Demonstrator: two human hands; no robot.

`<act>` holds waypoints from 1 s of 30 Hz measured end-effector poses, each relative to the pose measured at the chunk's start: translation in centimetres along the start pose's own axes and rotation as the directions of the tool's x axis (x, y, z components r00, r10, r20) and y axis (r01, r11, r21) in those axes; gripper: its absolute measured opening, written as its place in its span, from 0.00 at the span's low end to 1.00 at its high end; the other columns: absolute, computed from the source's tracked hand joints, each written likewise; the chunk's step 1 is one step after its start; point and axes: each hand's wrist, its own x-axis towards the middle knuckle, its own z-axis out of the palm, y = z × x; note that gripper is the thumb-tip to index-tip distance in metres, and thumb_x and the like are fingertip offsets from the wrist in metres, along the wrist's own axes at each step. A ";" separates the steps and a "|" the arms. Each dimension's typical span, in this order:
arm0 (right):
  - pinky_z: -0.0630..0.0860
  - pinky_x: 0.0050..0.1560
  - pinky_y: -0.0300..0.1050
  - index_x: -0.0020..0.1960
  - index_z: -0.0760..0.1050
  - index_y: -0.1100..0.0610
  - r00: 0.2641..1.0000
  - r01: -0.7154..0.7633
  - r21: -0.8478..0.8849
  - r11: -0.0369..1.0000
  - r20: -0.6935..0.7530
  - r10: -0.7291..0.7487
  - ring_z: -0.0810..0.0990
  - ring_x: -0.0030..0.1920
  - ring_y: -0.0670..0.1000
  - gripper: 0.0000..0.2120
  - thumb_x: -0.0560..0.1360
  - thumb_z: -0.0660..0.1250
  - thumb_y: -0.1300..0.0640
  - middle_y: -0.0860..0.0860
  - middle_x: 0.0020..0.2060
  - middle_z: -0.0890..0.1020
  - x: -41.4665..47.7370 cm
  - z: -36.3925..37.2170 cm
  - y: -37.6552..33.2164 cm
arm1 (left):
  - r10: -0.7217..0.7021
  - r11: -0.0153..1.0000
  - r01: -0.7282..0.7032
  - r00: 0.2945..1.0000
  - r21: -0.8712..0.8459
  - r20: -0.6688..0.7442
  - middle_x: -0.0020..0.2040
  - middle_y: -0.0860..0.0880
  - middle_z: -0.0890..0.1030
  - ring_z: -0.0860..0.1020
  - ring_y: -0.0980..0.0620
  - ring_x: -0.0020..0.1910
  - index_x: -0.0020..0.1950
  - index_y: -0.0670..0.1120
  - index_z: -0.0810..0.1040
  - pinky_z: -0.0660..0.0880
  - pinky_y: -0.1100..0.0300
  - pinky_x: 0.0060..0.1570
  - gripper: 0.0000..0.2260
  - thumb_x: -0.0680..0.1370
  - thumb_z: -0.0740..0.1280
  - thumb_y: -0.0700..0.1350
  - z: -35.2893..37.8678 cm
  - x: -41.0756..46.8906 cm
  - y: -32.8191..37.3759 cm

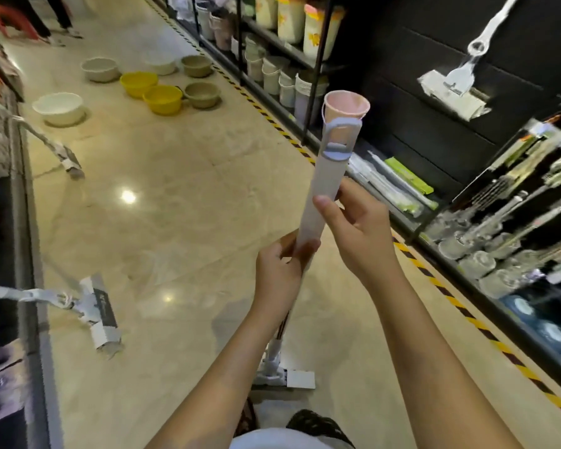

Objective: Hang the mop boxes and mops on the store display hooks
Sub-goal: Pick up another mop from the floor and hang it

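Note:
I hold a white flat mop [323,189] upright by its handle, whose loop end points up toward the dark display wall. My left hand [280,270] grips the handle low down. My right hand [353,231] grips it just above, thumb across the front. The mop's head [285,377] rests near the floor between my arms. Another mop [457,82] hangs on the dark wall panel at the upper right. Two more mops [88,309] [59,150] lean at the left with their heads on the floor.
Long boxes [399,183] lie on the low shelf at the right, with glassware [486,251] nearer me. A pink bucket [345,108] and stacked buckets [272,72] stand along the shelving. Several basins [149,89] sit on the tiled floor. A person's legs [46,17] show far back.

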 end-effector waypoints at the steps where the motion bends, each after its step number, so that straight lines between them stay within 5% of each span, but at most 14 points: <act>1: 0.75 0.45 0.57 0.55 0.78 0.65 1.000 -0.014 -0.004 1.000 -0.027 0.014 0.77 0.48 0.56 0.08 0.79 0.64 0.63 0.66 0.48 0.79 0.0 -0.2 -0.1 | 0.003 1.000 -0.003 1.000 0.009 0.022 0.34 0.59 0.83 0.78 0.61 0.36 0.41 0.55 0.81 0.73 0.68 0.37 0.07 0.78 0.69 0.45 0.0 0.2 0.2; 4: 0.75 0.45 0.52 0.55 0.77 0.58 0.995 -0.023 -0.004 1.000 -0.101 0.023 0.78 0.47 0.54 0.06 0.79 0.64 0.63 0.64 0.47 0.80 0.3 -0.7 -0.2 | 0.066 0.997 -0.069 0.992 0.025 0.109 0.30 0.57 0.80 0.74 0.61 0.32 0.37 0.56 0.79 0.68 0.71 0.32 0.08 0.76 0.70 0.50 0.4 1.2 0.9; 7: 0.77 0.45 0.44 0.56 0.75 0.55 0.985 -0.061 0.020 0.998 -0.163 0.063 0.78 0.47 0.46 0.07 0.79 0.64 0.62 0.54 0.46 0.81 0.8 -1.8 0.1 | 0.120 0.992 -0.127 0.979 0.029 0.163 0.35 0.42 0.80 0.73 0.54 0.35 0.37 0.56 0.80 0.67 0.67 0.32 0.10 0.70 0.67 0.60 1.1 2.6 0.8; 11: 0.77 0.45 0.33 0.56 0.75 0.55 0.961 -0.144 0.027 0.989 -0.233 0.146 0.78 0.45 0.38 0.07 0.79 0.65 0.61 0.46 0.45 0.80 1.8 -3.3 1.4 | 0.154 0.986 -0.163 0.959 0.018 0.236 0.33 0.46 0.79 0.72 0.53 0.35 0.40 0.53 0.81 0.67 0.70 0.32 0.11 0.70 0.67 0.60 2.6 4.5 0.6; 18: 0.77 0.48 0.31 0.54 0.72 0.44 0.961 -0.086 0.076 0.993 -0.257 0.103 0.79 0.48 0.36 0.14 0.78 0.65 0.64 0.43 0.48 0.79 5.9 -6.3 4.6 | 0.170 0.982 -0.186 0.932 0.020 0.321 0.37 0.41 0.79 0.74 0.53 0.35 0.38 0.54 0.82 0.69 0.69 0.32 0.11 0.71 0.66 0.59 6.6 10.2 -0.3; 22: 0.78 0.49 0.33 0.55 0.72 0.43 0.971 -0.044 0.050 0.998 -0.232 0.054 0.78 0.49 0.39 0.15 0.78 0.66 0.64 0.45 0.49 0.79 10.6 -9.5 7.8 | 0.174 0.981 -0.191 0.932 0.022 0.318 0.36 0.48 0.82 0.77 0.55 0.36 0.36 0.61 0.82 0.72 0.65 0.35 0.08 0.71 0.66 0.60 10.5 15.2 -0.7; 26: 0.77 0.48 0.30 0.56 0.71 0.41 0.979 -0.076 0.063 0.995 -0.185 0.086 0.78 0.50 0.34 0.15 0.78 0.67 0.60 0.38 0.50 0.78 16.2 -14.0 11.3 | 0.162 0.984 -0.175 0.949 0.028 0.271 0.33 0.56 0.83 0.79 0.59 0.35 0.40 0.56 0.82 0.73 0.69 0.35 0.10 0.69 0.66 0.60 16.0 20.9 -0.9; 30: 0.79 0.50 0.35 0.56 0.73 0.42 0.976 -0.094 0.058 0.994 -0.192 0.104 0.80 0.51 0.37 0.11 0.78 0.67 0.57 0.39 0.51 0.79 21.4 -20.7 15.1 | 0.144 0.987 -0.158 0.946 0.025 0.291 0.33 0.52 0.82 0.77 0.57 0.35 0.38 0.54 0.82 0.72 0.68 0.35 0.11 0.69 0.67 0.60 23.6 26.3 -1.0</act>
